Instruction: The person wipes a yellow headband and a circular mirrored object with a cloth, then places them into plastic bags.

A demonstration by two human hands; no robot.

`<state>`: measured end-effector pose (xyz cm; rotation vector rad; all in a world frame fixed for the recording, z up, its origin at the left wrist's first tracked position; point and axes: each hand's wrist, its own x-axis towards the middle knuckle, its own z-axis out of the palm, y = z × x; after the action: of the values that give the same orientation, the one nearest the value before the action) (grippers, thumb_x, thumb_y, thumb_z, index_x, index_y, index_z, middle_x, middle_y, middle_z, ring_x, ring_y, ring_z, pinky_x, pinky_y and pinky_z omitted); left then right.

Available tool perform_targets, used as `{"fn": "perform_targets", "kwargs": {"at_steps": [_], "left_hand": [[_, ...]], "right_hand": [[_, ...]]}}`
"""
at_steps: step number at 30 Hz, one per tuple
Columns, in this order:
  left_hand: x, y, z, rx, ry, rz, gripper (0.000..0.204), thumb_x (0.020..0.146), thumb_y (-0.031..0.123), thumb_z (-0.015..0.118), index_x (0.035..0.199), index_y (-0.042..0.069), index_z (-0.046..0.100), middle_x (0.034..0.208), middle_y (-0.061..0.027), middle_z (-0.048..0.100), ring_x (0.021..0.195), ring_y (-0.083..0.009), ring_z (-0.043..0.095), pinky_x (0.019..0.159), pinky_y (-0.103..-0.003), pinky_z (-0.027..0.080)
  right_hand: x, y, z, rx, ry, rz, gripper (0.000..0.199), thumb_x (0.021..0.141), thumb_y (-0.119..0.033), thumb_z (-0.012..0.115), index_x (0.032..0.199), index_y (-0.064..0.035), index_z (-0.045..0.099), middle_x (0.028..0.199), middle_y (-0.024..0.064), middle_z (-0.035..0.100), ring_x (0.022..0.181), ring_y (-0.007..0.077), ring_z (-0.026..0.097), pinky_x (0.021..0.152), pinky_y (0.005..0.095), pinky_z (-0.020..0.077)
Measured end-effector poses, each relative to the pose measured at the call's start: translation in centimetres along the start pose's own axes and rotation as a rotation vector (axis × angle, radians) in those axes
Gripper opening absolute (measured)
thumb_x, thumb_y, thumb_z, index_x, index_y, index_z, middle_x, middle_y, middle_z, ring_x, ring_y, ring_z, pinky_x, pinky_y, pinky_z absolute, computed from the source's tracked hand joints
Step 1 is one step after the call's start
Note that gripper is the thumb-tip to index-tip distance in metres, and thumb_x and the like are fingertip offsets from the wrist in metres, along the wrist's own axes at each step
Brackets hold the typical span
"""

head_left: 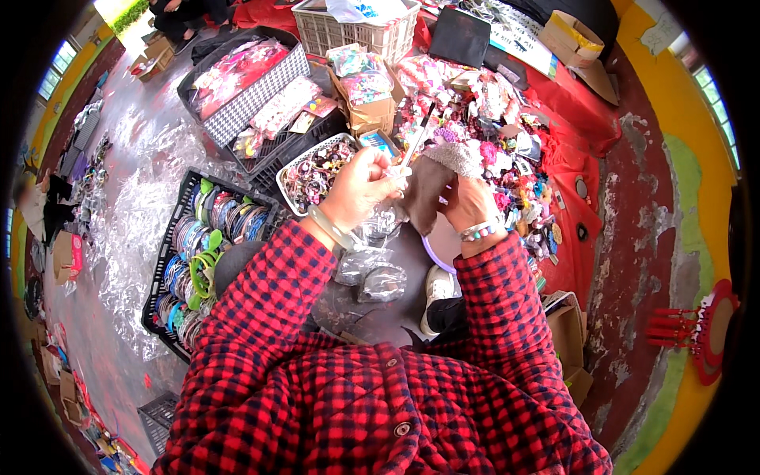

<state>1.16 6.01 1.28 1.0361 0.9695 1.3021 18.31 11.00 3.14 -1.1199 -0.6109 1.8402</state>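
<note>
My left hand (pixel 362 188) is closed in a pinch, its fingertips on a small white piece. A thin, pale stick-like thing (pixel 418 136) with a dark tip rises from beside those fingertips; I cannot make out its kind. My right hand (pixel 473 203) grips a brown cloth piece (pixel 427 192) with a fuzzy grey part (pixel 457 158) along its top. Both hands are raised in front of me, close together. Beneath the right hand shows a round brown thing with a purple rim (pixel 445 241). Clear plastic-wrapped packets (pixel 381 283) lie below the left hand.
To the left stands a black crate (pixel 150 305) of headbands. Ahead are a white basket (pixel 283 188) of small accessories, a cardboard box (pixel 370 119) and a patterned bin (pixel 252 99). Colourful hair ornaments (pixel 518 190) pile up on red cloth (pixel 582 182) at the right.
</note>
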Motion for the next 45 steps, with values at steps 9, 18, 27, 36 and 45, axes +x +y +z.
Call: {"fn": "perform_targets", "kwargs": {"at_steps": [9,18,27,36,45], "left_hand": [[0.5,-1.3,-0.6,-0.042,-0.046,-0.042,0.018,0.089,0.012,0.049,0.097,-0.004,0.055,0.088,-0.0078,0.058,0.080,-0.0146,0.059,0.073,-0.028,0.052],[-0.6,0.3,0.6,0.451,-0.152,0.141,0.012,0.082,0.005,0.052,0.081,-0.004,0.060,0.071,-0.0070,0.060,0.066,-0.0113,0.057,0.058,-0.025,0.045],[-0.8,-0.6,0.5,0.632,-0.193,0.194,0.014,0.080,0.013,0.057,0.082,0.002,0.065,0.069,-0.0130,0.060,0.060,-0.0201,0.057,0.057,-0.030,0.044],[-0.4,-0.4,0.5,0.578,-0.122,0.157,0.013,0.081,0.009,0.057,0.081,-0.002,0.064,0.066,-0.0084,0.061,0.058,-0.0108,0.056,0.053,-0.025,0.044],[-0.7,-0.3,0.5,0.612,-0.206,0.293,0.013,0.081,0.009,0.057,0.078,-0.002,0.063,0.065,-0.0085,0.060,0.057,-0.0114,0.056,0.052,-0.025,0.044]], "right_hand": [[-1.0,-0.9,0.9,0.057,-0.373,-0.240,0.019,0.083,-0.019,0.054,0.090,-0.0026,0.058,0.080,0.0039,0.060,0.071,0.0118,0.057,0.060,0.0251,0.0442],[-0.1,2.5,0.4,-0.041,-0.354,-0.102,0.016,0.079,-0.011,0.061,0.092,-0.0018,0.060,0.075,0.0047,0.061,0.060,0.0118,0.057,0.049,0.0227,0.0419],[-1.0,0.1,0.6,0.110,-0.250,-0.193,0.014,0.080,-0.013,0.060,0.091,-0.0037,0.058,0.081,0.0052,0.061,0.069,0.0142,0.059,0.059,0.0250,0.0472],[-0.3,0.6,0.7,0.009,-0.417,-0.164,0.013,0.079,-0.009,0.060,0.091,-0.0036,0.059,0.082,0.0038,0.061,0.071,0.0135,0.059,0.060,0.0247,0.0475],[-0.6,0.7,0.5,0.086,-0.240,-0.141,0.014,0.079,-0.009,0.059,0.091,-0.0033,0.058,0.082,0.0061,0.060,0.071,0.0152,0.058,0.063,0.0274,0.0468]]}}
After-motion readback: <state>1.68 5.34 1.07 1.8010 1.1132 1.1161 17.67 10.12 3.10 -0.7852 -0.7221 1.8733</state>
